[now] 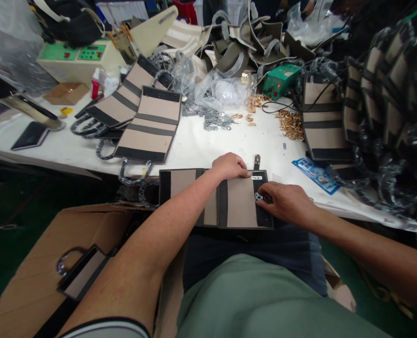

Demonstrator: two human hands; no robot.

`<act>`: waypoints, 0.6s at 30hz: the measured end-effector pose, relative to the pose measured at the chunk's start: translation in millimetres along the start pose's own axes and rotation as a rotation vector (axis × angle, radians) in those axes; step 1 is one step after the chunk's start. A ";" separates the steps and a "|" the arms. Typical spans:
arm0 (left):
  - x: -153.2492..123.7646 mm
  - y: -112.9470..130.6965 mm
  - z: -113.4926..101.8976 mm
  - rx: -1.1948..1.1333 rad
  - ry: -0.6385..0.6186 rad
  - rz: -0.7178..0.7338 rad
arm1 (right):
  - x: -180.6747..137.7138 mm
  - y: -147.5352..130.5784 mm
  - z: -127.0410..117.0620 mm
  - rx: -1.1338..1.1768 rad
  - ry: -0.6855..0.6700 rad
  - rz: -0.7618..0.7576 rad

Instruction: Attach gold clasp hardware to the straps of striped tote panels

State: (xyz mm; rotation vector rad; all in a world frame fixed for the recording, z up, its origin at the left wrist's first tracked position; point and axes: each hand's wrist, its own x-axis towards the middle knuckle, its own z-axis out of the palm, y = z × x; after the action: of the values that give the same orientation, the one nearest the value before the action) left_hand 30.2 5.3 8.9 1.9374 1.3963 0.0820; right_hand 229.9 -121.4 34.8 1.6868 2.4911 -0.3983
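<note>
An unfolded beige bag panel (242, 202) with black bands lies across the table's front edge and over my lap. My left hand (231, 166) bends over its far edge, fingers closed on the panel. Just beside those fingertips is a slim silver metal plate (257, 178) on the black end band. My right hand (288, 201) is closed at the same band, pinching a small silver metal plate (259, 197) with holes. Something dark shows under its fingers, too hidden to name. Beyond the panel's far edge sticks out a dark strap with a gold-coloured clasp (257, 162).
Similar bag panels (152, 124) with wrapped handles lie left; more are stacked right (326, 126). Silver plates (217, 119) and gold-coloured fittings (290, 124) lie in heaps. Behind them stands a green box (281, 80) with a cable. A cardboard carton (88, 230) stands lower left.
</note>
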 end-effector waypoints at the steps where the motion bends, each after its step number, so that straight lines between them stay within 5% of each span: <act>1: 0.1 -0.1 0.1 -0.001 0.001 0.002 | -0.8 0.0 0.7 -0.014 0.004 -0.006; 11: -8.3 2.3 4.3 0.010 0.061 -0.018 | -5.3 6.2 11.6 0.024 0.069 -0.009; 18: -31.8 10.9 21.2 0.236 0.430 0.216 | -3.8 1.4 7.6 0.012 0.046 0.008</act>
State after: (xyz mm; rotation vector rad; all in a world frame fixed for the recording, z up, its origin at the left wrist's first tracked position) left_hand 35.4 -34.1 11.0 2.3624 1.5119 0.4805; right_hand 232.2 -126.3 28.2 1.7289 2.5176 -0.3786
